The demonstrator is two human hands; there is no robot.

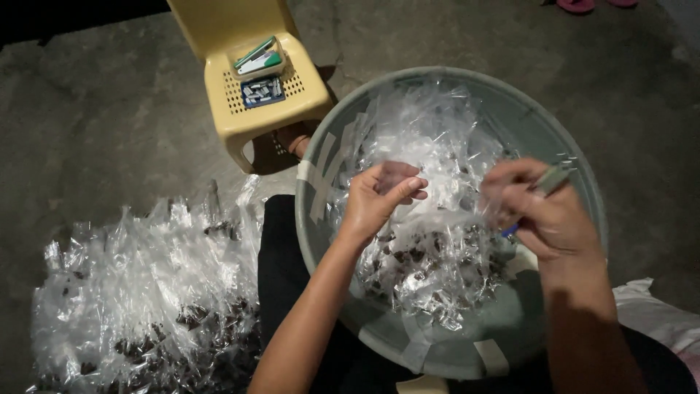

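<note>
- Two hands work over a grey-green basin (pixel 525 120) that rests on the person's lap, above the concrete floor (pixel 95 117).
- Left hand (pixel 379 197) is curled, its fingertips (pixel 417 184) pinched on the edge of a clear plastic bag (pixel 456 193) stretched between both hands.
- Right hand (pixel 550 219) is closed round the bag's other end and also grips a small stapler (pixel 552 179), pale at the top with a blue part showing below the fingers.
- Bag hangs above the middle of the basin, just over the heap inside it.
- Basin holds a heap of clear packets (pixel 430 270), many with dark brown pieces inside; what the pieces are cannot be told.
- Strips of pale tape (pixel 329 171) patch the basin's rim on the left and near edge.
- Second pile of packets (pixel 146 292), also with dark contents, lies on the floor to the left of the person's dark-clothed leg (pixel 281 270).
- Yellow plastic chair (pixel 251 95) stands beyond the basin, well apart from the hands; on its seat lie a small blue tray of staples (pixel 262 90) and a flat white-and-green box (pixel 257 58).
- White cloth (pixel 652 314) shows at the right, beside the right forearm.
</note>
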